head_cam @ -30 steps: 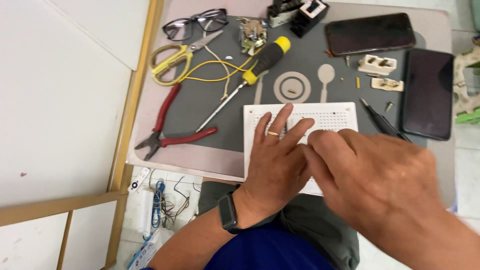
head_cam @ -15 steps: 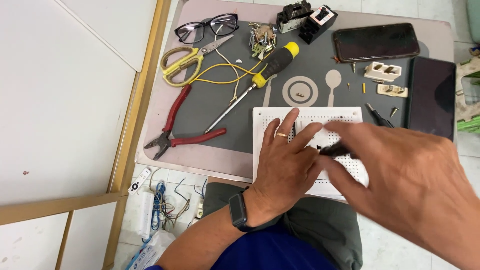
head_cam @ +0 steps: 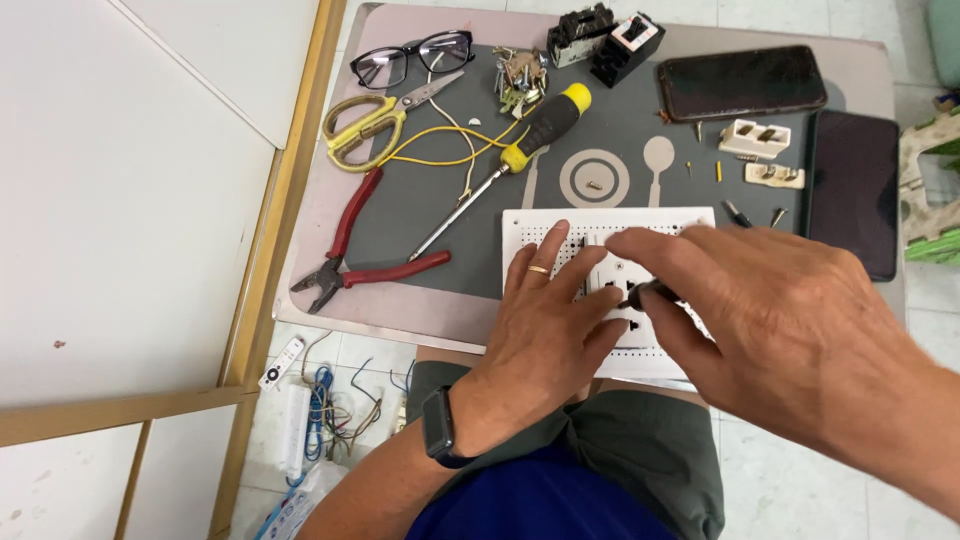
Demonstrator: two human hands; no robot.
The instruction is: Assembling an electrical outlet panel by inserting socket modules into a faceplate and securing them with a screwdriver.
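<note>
A white perforated panel with socket openings (head_cam: 610, 225) lies on the near edge of a grey mat (head_cam: 440, 215). My left hand (head_cam: 545, 320) rests flat on the panel, fingers spread, a ring on one finger and a dark watch at the wrist. My right hand (head_cam: 770, 310) hovers over the panel's right part and pinches a small dark tool (head_cam: 645, 294) whose tip points at the socket openings. Much of the panel is hidden under both hands.
On the mat lie a yellow-handled screwdriver (head_cam: 520, 150), red pliers (head_cam: 350, 255), yellow scissors (head_cam: 375, 118), glasses (head_cam: 415, 57), a yellow wire, loose screws, two black breakers (head_cam: 605, 38), white terminal blocks (head_cam: 755, 138) and two dark phones (head_cam: 742, 82). Cables lie on the floor at lower left.
The view has shifted so the table sits lower in frame. My right hand lifted off the panel and now holds a small dark tool over the socket openings; my left hand stays on the panel.
</note>
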